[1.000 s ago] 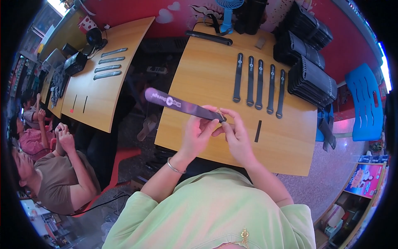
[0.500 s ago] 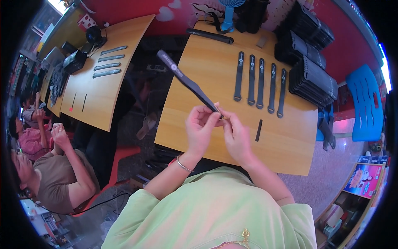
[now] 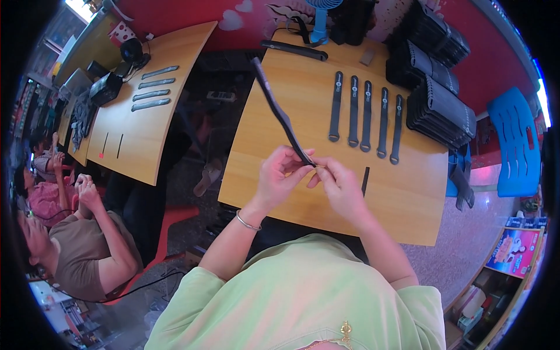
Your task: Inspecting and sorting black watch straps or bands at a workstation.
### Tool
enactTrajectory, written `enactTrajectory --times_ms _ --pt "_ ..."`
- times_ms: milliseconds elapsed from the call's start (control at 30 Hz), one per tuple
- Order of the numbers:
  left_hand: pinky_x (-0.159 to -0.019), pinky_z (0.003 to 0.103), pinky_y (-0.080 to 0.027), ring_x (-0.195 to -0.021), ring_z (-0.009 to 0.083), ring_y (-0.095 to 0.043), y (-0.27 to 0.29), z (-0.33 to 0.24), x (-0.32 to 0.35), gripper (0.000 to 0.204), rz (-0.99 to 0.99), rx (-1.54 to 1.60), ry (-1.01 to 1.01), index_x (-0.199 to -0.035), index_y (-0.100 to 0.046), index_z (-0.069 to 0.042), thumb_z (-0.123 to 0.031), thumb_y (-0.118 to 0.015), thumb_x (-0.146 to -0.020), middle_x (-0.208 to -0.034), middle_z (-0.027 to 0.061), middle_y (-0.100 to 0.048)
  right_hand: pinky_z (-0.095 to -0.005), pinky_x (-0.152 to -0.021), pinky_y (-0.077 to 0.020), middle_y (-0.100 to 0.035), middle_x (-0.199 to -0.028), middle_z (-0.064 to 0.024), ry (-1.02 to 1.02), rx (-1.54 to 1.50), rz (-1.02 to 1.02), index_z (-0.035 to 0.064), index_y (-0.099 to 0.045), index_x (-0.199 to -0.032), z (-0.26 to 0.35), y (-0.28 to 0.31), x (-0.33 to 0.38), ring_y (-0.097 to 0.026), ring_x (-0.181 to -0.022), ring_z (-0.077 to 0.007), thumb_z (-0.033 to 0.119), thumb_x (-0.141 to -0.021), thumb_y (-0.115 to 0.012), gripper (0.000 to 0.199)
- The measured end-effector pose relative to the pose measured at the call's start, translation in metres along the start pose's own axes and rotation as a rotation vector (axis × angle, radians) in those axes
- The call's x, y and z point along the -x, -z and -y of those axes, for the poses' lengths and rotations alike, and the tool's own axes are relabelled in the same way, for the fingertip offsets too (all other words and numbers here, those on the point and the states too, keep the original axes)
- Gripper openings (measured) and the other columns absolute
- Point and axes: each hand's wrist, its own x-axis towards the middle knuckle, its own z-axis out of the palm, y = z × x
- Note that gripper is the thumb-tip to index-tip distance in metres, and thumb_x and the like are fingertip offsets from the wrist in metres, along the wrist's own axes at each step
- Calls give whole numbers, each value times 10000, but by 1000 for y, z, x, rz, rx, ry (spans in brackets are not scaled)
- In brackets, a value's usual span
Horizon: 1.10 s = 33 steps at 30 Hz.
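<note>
Above the table, my left hand pinches the near end of a dark grey strap. The strap's long free part rises away to the upper left, with its narrow edge partly toward me. My right hand has its fingertips closed at the same end, touching my left fingertips. The exact end between the fingers is mostly hidden. To the right of my hands, several similar straps lie side by side, each with a rounded loop at its near end. A short black strip sits on the tabletop beside my right hand.
Stacks of folded dark straps fill the table's right back side. A long dark strap bundle and a blue fan are at the back. A blue chair stands right; a seated person is left, near another table.
The strap's free end has swung to the right and turned more edge-on. My hands stay together at its near end, the right forearm shifting slightly right.
</note>
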Motion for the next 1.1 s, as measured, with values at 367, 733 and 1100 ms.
enactTrajectory --times_ms 367,733,1100 --pt "-693 271 -520 -849 162 -638 -15 -3 -5 220 -99 -381 -29 -856 -561 24 -81 -739 -783 -894 105 -637 -304 -599 -484 -678 -759 -118 123 121 -223 37 -585 -1122 -1 -9 3 -675 -700 -225 62 -933 -497 209" --pt "-575 265 -438 -657 171 -553 -13 -6 -4 135 56 -505 32 -793 -656 10 -117 -668 -838 -761 89 -570 -327 -606 -516 -677 -748 -102 146 211 -223 65 -602 -1084 -1 -1 7 -679 -701 -257 69 -922 -532 177" --pt "-536 285 -351 -609 169 -460 -14 -23 12 244 91 -423 193 -676 -556 21 -120 -618 -864 -687 76 -501 -310 -578 -506 -685 -795 -57 488 581 -270 103 -661 -1026 3 20 -5 -668 -688 -216 11 -805 -595 247"
